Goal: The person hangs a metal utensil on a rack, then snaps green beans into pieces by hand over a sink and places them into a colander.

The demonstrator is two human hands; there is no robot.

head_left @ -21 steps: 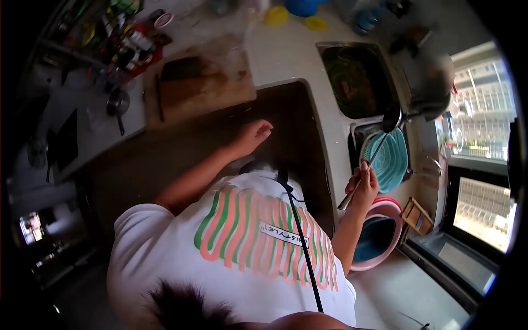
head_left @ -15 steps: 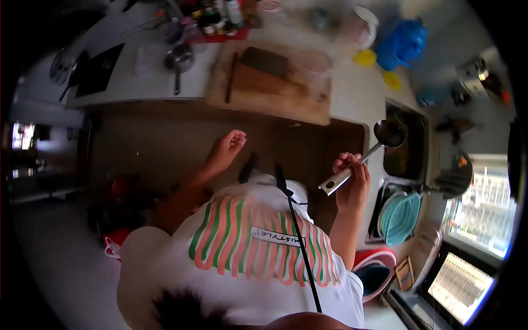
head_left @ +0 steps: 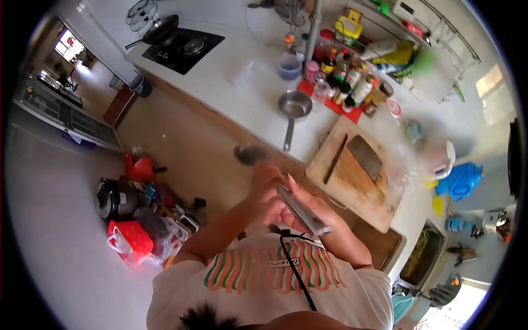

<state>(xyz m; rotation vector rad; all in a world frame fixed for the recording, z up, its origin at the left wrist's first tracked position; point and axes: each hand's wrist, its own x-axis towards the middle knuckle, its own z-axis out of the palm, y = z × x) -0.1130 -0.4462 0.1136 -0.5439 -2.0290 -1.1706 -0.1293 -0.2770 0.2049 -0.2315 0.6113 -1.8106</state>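
A metal ladle (head_left: 304, 210) lies slantwise in front of my chest, its rounded bowl (head_left: 250, 154) blurred and pointing away to the left. My left hand (head_left: 266, 184) is closed around the upper part of the handle, near the bowl; motion smears its fingers. My right hand (head_left: 309, 201) grips the handle lower down, with part of the palm and fingers hidden behind the metal. The handle's wide end sticks out over my right wrist. Both hands are close together, just short of the counter edge.
On the counter, a wooden cutting board (head_left: 352, 190) carries a cleaver (head_left: 365, 157) and a dark stick. A small saucepan (head_left: 295, 104) stands left of it, its handle toward me. Farther left is a cooktop (head_left: 206, 41); a sink (head_left: 422, 256) lies right. Bags (head_left: 132, 242) sit on the floor.
The ladle has moved from my right side to the middle, its bowl now pointing left. My left hand has joined my right on the handle. The view has swung left.
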